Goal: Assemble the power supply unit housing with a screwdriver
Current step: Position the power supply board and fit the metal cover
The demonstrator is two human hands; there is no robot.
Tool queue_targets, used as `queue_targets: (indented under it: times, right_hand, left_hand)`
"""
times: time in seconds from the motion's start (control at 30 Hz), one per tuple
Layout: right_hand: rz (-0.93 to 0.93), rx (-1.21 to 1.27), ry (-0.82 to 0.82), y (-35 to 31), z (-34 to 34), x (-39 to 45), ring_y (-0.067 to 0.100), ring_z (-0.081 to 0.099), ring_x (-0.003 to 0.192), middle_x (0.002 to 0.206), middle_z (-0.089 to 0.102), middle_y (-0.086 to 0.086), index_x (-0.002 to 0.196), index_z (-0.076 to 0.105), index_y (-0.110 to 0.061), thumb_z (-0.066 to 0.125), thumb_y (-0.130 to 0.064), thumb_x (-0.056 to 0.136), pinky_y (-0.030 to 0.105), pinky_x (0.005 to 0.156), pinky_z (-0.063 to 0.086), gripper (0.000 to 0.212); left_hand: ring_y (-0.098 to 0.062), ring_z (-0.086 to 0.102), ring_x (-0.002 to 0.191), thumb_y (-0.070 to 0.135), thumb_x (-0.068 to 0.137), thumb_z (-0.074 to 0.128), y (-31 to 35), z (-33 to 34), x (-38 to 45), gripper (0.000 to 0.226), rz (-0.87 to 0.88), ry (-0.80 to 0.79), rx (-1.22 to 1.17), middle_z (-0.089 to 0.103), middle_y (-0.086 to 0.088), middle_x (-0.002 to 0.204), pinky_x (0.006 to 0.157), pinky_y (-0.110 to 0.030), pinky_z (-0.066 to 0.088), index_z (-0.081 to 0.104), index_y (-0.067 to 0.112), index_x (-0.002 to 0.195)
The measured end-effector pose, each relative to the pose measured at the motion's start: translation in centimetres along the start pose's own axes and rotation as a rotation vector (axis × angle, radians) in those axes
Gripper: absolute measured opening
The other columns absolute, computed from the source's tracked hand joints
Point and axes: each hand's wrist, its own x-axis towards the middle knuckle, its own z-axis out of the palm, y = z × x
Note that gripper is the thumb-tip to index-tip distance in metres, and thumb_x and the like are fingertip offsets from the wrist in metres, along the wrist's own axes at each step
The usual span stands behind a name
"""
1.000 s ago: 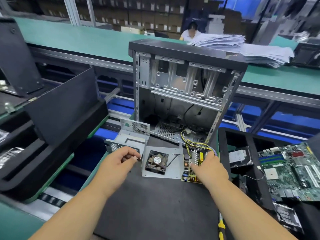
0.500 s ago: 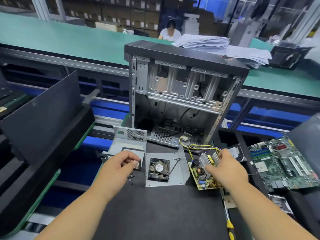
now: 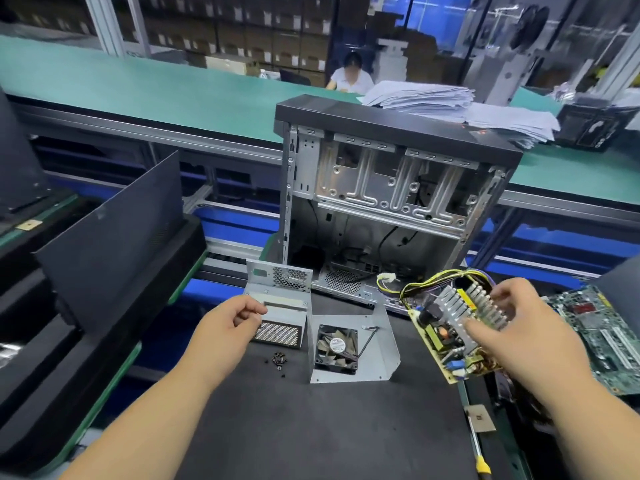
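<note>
My right hand (image 3: 530, 327) grips the power supply circuit board (image 3: 446, 336) by its silver heat sinks and holds it tilted above the black mat, yellow wires trailing back to the case. A grey housing half with a black fan (image 3: 337, 346) lies flat on the mat between my hands. The other housing half (image 3: 277, 299), with mesh vents, sits by my left hand (image 3: 225, 323), whose fingers hang loosely curled and hold nothing. Several small black screws (image 3: 278, 358) lie just below that hand. A yellow-handled screwdriver (image 3: 479, 459) lies at the mat's lower right edge.
An open, empty computer case (image 3: 391, 188) stands upright behind the parts. A green motherboard (image 3: 602, 334) rests at the right. Black foam trays and a dark side panel (image 3: 114, 244) fill the left. A stack of papers (image 3: 450, 105) lies on the green conveyor, where a person sits beyond.
My right hand has lifted the circuit board off the mat and tilted it up to the right. My left hand has drawn back slightly from the vented housing half.
</note>
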Motion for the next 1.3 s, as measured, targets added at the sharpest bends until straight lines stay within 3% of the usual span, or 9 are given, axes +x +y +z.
queue_targets:
  times: [0.07,0.13,0.2,0.3,0.5,0.77,1.3]
  right_hand:
    - [-0.030,0.034,0.018,-1.3,-0.3,-0.1,0.009,0.057,0.074,0.089,0.054,-0.025,0.097,0.039,-0.039,0.070,-0.060,0.063,0.033,0.057,0.040,0.051]
    - [-0.057,0.068,0.028,-2.5,-0.3,0.0,0.010,0.055,0.073,0.088,0.053,-0.028,0.097,0.040,-0.039,0.071,-0.059,0.062,0.033,0.058,0.039,0.051]
    - [-0.078,0.086,0.022,-3.7,0.1,0.2,0.010,0.055,0.074,0.089,0.052,-0.029,0.097,0.040,-0.040,0.070,-0.059,0.062,0.032,0.058,0.038,0.050]
    - [-0.107,0.104,-0.010,-5.3,1.0,0.5,0.000,0.053,0.072,0.089,0.054,-0.026,0.096,0.039,-0.040,0.070,-0.059,0.063,0.029,0.055,0.038,0.049]
    - [-0.131,0.110,-0.024,-7.6,3.0,0.8,0.002,0.055,0.070,0.085,0.057,-0.021,0.093,0.038,-0.039,0.074,-0.050,0.063,0.029,0.055,0.039,0.048]
    - [-0.130,0.096,-0.051,-8.7,4.3,1.0,0.000,0.055,0.071,0.083,0.057,-0.023,0.093,0.038,-0.035,0.072,-0.048,0.064,0.028,0.054,0.038,0.046]
    - [-0.134,0.098,-0.025,-7.8,4.4,1.7,0.007,0.055,0.064,0.080,0.056,-0.018,0.090,0.037,-0.033,0.072,-0.049,0.062,0.027,0.050,0.035,0.048]
  left_hand:
    - [0.000,0.055,0.073,0.018,0.085,0.063,-0.4,-0.8,0.3,0.024,0.034,0.041,0.070,0.061,0.019,0.082,0.071,-0.023,0.046,0.068,0.040,0.096]
    - [-0.003,0.055,0.091,0.023,0.080,0.069,-1.0,-2.0,1.1,0.027,0.145,0.065,0.366,0.059,0.020,0.095,0.082,-0.027,0.047,0.064,0.040,0.101]
    - [-0.011,0.052,0.110,0.031,0.076,0.076,-1.3,-2.8,2.1,0.043,0.291,-0.002,0.684,0.057,0.018,0.112,0.096,-0.030,0.043,0.062,0.035,0.116]
    - [-0.013,0.049,0.122,0.038,0.077,0.077,-1.3,-2.6,3.3,0.053,0.329,-0.128,0.809,0.058,0.014,0.125,0.106,-0.028,0.035,0.060,0.031,0.127]
    - [-0.011,0.059,0.098,0.040,0.083,0.072,-0.8,-1.5,5.1,0.030,0.306,-0.126,0.871,0.066,0.014,0.107,0.092,-0.025,0.038,0.066,0.035,0.111]
    - [-0.013,0.055,0.093,0.029,0.085,0.068,-1.5,-1.1,5.9,0.009,0.324,-0.204,0.951,0.061,0.013,0.098,0.082,-0.027,0.030,0.065,0.033,0.093]
    - [-0.016,0.058,0.086,0.025,0.078,0.076,-0.1,-3.9,6.0,0.012,0.431,-0.088,0.937,0.063,0.012,0.088,0.082,-0.031,0.041,0.071,0.029,0.088]
